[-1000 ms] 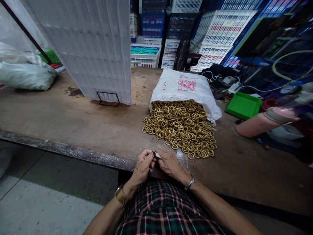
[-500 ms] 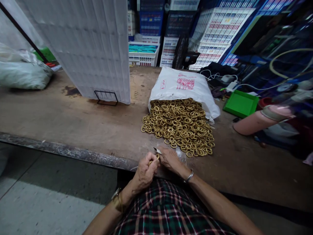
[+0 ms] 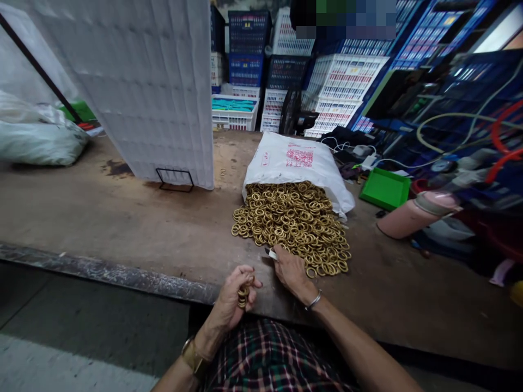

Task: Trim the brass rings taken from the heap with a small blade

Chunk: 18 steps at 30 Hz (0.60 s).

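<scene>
My left hand [image 3: 235, 296] is curled around several brass rings [image 3: 243, 298] near the table's front edge, palm turned partly up. My right hand [image 3: 291, 272] grips a small knife [image 3: 271, 253] with a pale body and a dark tip pointing left. Its fingers are at the near edge of a heap of brass rings [image 3: 296, 220]; whether they also touch a ring I cannot tell. The heap spills out of the mouth of a white sack [image 3: 281, 158] with red print, which lies on its side.
The brown table [image 3: 122, 218] carries a white hanging sheet [image 3: 163, 109] with a black wire stand [image 3: 175, 179] at its foot. On the right are a green tray [image 3: 385, 189] and a pink cylinder [image 3: 417, 214]. Stacked crates [image 3: 343, 76] stand behind; a plastic bag [image 3: 44, 139] lies far left.
My hands have moved apart. The left has turned and loosened, showing several rings in it; the right has gone to the ring heap with the knife. The view has tilted up a little.
</scene>
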Each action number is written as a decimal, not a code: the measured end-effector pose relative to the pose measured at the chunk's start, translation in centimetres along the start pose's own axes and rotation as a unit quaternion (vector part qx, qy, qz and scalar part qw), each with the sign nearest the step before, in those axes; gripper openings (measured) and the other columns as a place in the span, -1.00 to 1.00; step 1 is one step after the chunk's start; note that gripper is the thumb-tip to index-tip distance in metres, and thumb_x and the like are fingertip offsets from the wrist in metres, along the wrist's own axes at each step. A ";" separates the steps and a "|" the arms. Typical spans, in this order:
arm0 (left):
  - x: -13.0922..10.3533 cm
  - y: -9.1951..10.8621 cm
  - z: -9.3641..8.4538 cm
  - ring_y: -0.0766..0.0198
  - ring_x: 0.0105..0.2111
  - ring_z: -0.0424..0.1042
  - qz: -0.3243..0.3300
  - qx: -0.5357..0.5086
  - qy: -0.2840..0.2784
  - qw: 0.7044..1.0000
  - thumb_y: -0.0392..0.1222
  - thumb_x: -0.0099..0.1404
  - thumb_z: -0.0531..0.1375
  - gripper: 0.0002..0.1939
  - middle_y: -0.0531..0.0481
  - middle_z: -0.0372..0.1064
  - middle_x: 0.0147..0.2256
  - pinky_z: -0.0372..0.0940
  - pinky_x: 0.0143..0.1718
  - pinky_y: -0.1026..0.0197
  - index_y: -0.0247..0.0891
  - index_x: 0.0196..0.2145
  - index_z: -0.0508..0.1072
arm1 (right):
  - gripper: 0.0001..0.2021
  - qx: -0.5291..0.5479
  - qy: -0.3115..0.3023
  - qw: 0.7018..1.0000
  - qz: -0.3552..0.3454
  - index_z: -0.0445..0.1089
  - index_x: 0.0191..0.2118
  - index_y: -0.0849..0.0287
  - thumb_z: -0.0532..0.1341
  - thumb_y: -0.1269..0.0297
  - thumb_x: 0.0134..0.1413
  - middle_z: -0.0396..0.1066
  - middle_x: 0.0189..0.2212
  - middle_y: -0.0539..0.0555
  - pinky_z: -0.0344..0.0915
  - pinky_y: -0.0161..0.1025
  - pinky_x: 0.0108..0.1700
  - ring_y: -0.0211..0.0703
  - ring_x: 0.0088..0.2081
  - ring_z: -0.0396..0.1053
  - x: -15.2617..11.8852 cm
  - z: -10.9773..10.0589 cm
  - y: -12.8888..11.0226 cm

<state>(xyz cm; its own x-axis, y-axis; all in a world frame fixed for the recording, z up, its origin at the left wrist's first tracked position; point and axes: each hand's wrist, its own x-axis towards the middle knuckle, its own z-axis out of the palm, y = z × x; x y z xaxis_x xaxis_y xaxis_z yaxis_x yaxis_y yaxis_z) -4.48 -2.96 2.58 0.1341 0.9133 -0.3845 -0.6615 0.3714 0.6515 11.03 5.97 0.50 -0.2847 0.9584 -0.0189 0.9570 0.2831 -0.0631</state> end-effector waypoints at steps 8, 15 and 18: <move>0.6 -0.1 -1.2 0.42 -0.56 0.30 -0.071 -0.149 0.022 0.986 -0.13 0.06 0.24 -0.76 -0.01 0.31 -0.50 -0.03 -0.72 0.47 -0.36 -0.52 0.31 | -0.77 0.042 0.012 0.997 -0.058 0.32 -0.26 0.17 -0.03 0.50 0.05 0.44 -0.39 0.08 0.03 -0.33 -0.43 -0.22 -0.41 0.37 -1.1 0.1 -0.8; 1.1 -0.6 -0.8 0.44 -0.65 0.23 -0.027 -0.076 0.100 0.992 -0.05 0.01 0.22 -0.71 0.09 0.21 -0.61 -0.06 -0.75 0.45 -0.30 -0.54 0.23 | -0.68 0.153 0.065 0.977 -0.134 0.38 -0.28 0.15 -0.03 0.50 -0.12 0.43 -0.32 0.10 0.23 -0.33 -0.31 -0.17 -0.32 0.38 -1.5 2.0 -1.0; 1.4 -0.5 -0.5 0.46 -0.71 0.16 0.016 0.019 0.104 0.994 -0.06 -0.01 0.19 -0.74 0.14 0.18 -0.64 -0.05 -0.76 0.43 -0.26 -0.47 0.23 | -0.77 0.258 0.063 0.956 -0.122 0.38 -0.41 0.12 -0.02 0.30 -0.06 0.43 -0.46 0.07 0.29 -0.32 -0.38 -0.16 -0.43 0.39 -0.4 2.6 0.0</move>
<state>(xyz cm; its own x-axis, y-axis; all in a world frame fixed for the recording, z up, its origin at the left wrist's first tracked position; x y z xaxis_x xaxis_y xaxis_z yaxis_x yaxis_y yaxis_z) -4.36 -1.97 1.40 -0.0446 0.8715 -0.4883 -0.6338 0.3532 0.6882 10.98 5.44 -2.04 -0.4561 0.8721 0.1773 0.6994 0.4744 -0.5345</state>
